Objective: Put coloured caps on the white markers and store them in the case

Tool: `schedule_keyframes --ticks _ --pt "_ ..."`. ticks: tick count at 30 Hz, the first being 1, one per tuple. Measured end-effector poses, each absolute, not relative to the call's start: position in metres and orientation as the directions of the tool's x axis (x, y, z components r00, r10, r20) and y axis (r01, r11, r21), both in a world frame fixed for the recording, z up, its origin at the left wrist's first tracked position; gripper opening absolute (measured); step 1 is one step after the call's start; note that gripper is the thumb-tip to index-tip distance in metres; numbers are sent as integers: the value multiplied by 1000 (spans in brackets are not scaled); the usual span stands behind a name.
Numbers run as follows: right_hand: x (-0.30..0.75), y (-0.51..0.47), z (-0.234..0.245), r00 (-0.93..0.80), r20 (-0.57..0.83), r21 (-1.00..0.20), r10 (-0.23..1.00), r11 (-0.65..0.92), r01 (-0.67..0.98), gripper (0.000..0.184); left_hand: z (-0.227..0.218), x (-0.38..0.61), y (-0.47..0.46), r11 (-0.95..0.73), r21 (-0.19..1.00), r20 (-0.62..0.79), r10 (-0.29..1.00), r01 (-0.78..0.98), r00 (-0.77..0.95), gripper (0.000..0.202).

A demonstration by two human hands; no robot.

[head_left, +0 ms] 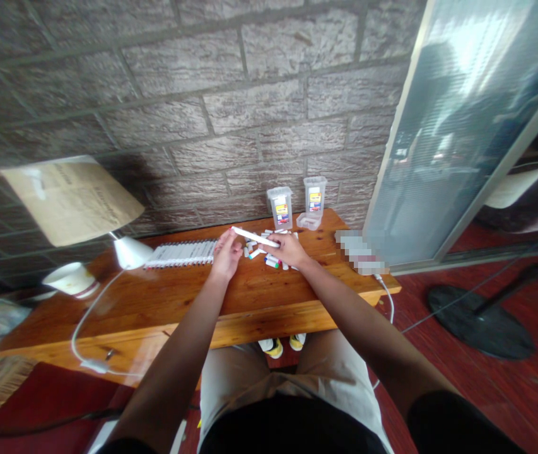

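Observation:
A long white marker (255, 238) is held above the table, tilted with its left end higher. My right hand (287, 248) is closed round its right part. My left hand (227, 253) has its fingertips closed at the left end, where a small reddish spot shows. Beneath and behind my right hand lies a loose heap of white markers (272, 261) with coloured ends, partly hidden by that hand. Left of my left hand, several markers (181, 253) lie side by side in a neat row, black and red showing at their ends.
Two clear plastic boxes (280, 208) with labels stand by the brick wall, an open lid (309, 221) at one. A lamp (131, 252) and a paper cup (70, 279) are on the left. A power strip (362, 253) with a white cable lies at the table's right (344, 290).

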State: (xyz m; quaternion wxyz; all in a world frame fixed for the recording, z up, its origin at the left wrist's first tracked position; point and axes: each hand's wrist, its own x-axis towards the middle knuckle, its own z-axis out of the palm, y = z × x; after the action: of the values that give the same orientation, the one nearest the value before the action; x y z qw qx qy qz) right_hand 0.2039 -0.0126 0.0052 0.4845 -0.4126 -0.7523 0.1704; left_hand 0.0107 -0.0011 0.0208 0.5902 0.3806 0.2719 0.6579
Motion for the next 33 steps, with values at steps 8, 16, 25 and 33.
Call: schedule_keyframes --ticks 8,16,25,33 --pt "209 -12 9 20 609 -707 793 532 466 25 17 7 6 -79 785 96 995 -614 -6 30" --pt "203 -11 6 -189 606 -704 773 632 326 35 11 4 10 -99 820 89 995 -563 -45 22" --pt "200 -11 2 -256 571 -746 780 623 235 34 14 6 7 -112 847 117 993 -519 -24 19" --pt "200 -14 5 -281 559 -758 780 618 209 37 13 15 -4 44 898 83 960 -438 266 31"
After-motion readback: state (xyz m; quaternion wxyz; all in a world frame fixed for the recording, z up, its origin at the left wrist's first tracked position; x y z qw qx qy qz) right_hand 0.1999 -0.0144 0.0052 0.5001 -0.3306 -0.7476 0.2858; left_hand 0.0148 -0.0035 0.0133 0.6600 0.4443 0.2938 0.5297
